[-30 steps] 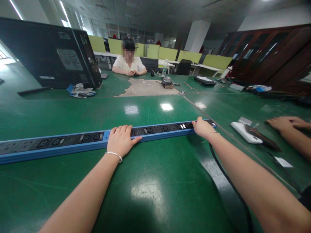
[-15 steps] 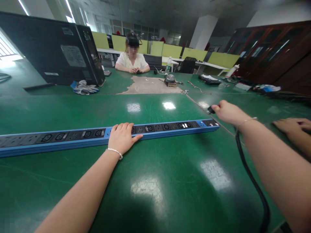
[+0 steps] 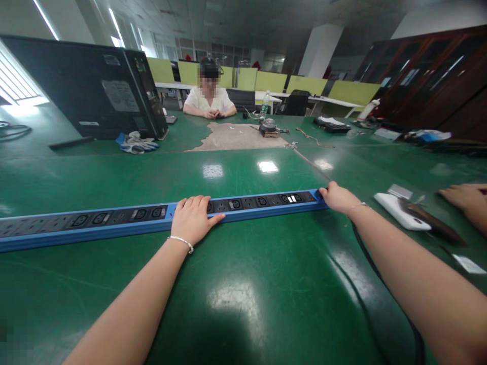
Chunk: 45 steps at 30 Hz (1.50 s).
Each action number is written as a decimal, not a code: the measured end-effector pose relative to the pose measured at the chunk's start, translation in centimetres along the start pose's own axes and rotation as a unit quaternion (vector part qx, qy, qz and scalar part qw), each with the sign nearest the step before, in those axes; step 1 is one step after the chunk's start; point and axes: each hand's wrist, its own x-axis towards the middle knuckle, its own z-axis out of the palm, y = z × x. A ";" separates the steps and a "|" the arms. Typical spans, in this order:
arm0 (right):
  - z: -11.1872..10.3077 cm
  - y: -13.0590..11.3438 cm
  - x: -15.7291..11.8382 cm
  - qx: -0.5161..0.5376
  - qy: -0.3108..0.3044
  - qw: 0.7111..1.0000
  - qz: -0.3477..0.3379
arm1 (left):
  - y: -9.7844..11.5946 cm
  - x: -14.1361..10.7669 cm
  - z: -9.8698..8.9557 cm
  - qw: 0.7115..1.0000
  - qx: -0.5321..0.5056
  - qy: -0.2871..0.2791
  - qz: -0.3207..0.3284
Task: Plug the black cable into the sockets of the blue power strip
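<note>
A long blue power strip with a row of black sockets lies across the green table. My left hand grips it near its middle, fingers over the far edge and thumb stretched along the near side. My right hand is closed on a black plug at the right end of the strip. The plug is mostly covered by my fingers, and I cannot tell whether it sits in a socket. From that hand a thick black cord runs under my right forearm toward the bottom right.
A black computer case and gloves stand far left. Across the table sits a person. Another person's hand rests at right, near a white device. A bottle stands at the back.
My right hand has moved left and down with the plug, from above the table to the strip's right end. The view shifted slightly, and a white device shows at right.
</note>
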 end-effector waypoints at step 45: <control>-1.0 -3.0 -1.9 0.005 -0.009 1.000 -0.020 | -0.2 0.1 0.2 1.000 -0.024 0.002 0.004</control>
